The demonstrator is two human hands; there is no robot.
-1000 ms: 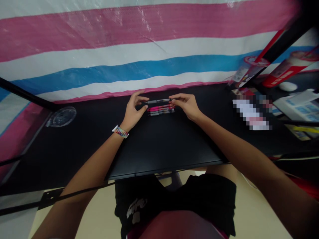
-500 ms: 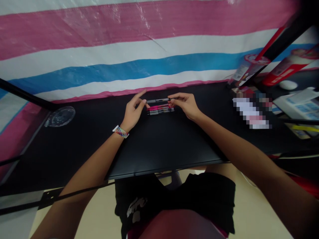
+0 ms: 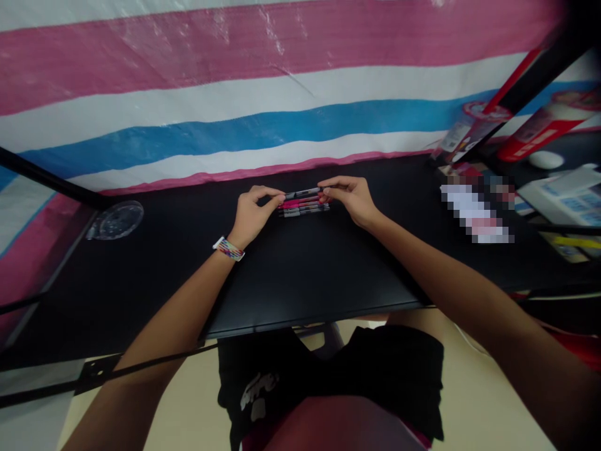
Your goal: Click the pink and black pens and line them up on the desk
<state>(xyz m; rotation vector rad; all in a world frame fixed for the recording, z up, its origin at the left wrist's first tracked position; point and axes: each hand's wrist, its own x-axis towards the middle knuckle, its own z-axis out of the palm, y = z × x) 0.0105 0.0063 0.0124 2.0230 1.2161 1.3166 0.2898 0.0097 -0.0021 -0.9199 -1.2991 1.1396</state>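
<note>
A grey-and-black pen (image 3: pixel 302 193) lies crosswise between my two hands. My left hand (image 3: pixel 256 212) pinches its left end with thumb and index finger, and my right hand (image 3: pixel 350 198) pinches the right end. Just nearer to me, a pink pen (image 3: pixel 300 203) rests on the black tabletop (image 3: pixel 310 263), parallel to the held one. Below that lies a clear-and-grey pen (image 3: pixel 304 211) in the same row. The right fingertips hide the right end of the pink pen.
A clear plastic lid (image 3: pixel 116 220) lies at the far left. On the right stand a cup with a red straw (image 3: pixel 469 128) and a red-and-white cup (image 3: pixel 544 128), with a white mouse (image 3: pixel 546 160) nearby. A striped sheet (image 3: pixel 263 119) hangs behind the table.
My left index finger, raised before, has come down onto the pen's left end, closing the pinch with the thumb. The right hand has hardly moved.
</note>
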